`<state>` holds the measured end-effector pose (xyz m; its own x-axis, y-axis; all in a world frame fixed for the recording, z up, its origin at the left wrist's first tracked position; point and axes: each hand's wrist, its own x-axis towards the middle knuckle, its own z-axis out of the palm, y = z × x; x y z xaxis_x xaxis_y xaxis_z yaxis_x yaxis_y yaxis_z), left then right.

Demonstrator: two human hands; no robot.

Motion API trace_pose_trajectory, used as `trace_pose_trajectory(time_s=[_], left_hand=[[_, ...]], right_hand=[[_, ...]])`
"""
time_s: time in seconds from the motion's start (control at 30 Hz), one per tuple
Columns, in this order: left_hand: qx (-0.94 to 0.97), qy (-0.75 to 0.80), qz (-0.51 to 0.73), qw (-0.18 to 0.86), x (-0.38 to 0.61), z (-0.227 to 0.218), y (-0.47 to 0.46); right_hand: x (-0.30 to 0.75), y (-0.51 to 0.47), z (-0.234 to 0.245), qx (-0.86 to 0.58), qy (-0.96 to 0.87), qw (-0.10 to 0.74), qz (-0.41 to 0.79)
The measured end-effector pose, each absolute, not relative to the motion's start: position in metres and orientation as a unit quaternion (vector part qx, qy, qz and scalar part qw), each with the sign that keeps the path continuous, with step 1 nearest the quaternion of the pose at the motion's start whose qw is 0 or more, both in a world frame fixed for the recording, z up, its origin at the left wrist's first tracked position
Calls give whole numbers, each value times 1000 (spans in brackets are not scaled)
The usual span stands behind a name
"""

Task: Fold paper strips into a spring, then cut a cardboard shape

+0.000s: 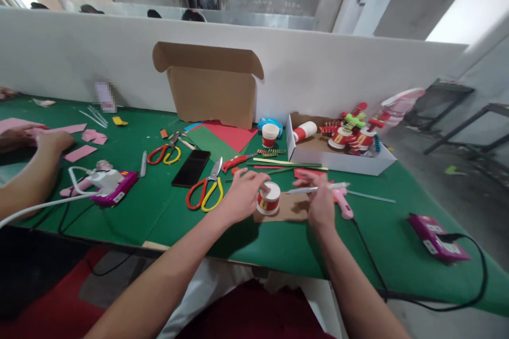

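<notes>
My left hand (247,194) has its fingers on a small red and white paper cup (268,205), which stands upside down on a piece of brown cardboard (292,207). A slim white pen (304,189) is held in my right hand (322,204), its tip pointing left toward the cup. Right beside that hand lies a pink glue gun (343,205) with a black cord. Left of my left hand are scissors (207,190) with one red and one yellow handle loop.
A white box (338,161) at the back right holds decorated cups. Behind my hands lie coloured paper (228,135), a phone (191,168) and a red-handled cutter (236,161). Purple power strips (437,241) sit at both sides. Another person's hands (51,143) handle pink paper at left.
</notes>
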<state>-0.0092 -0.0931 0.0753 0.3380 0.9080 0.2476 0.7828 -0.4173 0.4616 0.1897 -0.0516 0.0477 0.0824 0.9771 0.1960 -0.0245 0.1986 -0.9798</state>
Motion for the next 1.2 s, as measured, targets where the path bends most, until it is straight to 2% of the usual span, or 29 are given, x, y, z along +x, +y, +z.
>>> trace_pose_trajectory(time_s=[0.07,0.2,0.3,0.43,0.53,0.73,1.0,1.2], left_hand=[[814,526,221,112,-9,77,-94],[829,524,190,53,-5,77,-103],[837,515,182,16,4,78,-114],[838,521,161,-21,16,80,-125],[835,526,153,-44,19,78,-128],[835,520,166,-74,20,73,-123],[824,490,199,-202,24,53,-120],[824,470,221,-226,20,46,-119]], right_hand=[[201,-35,54,-454,-424,617,484],[215,-9,66,-461,-360,598,548],[212,1,70,-462,-394,547,576],[195,10,68,-453,-498,431,601],[177,18,64,-464,-551,360,593],[151,31,52,-438,-641,283,563],[143,44,52,-382,-721,125,564],[137,48,61,-303,-826,87,468]])
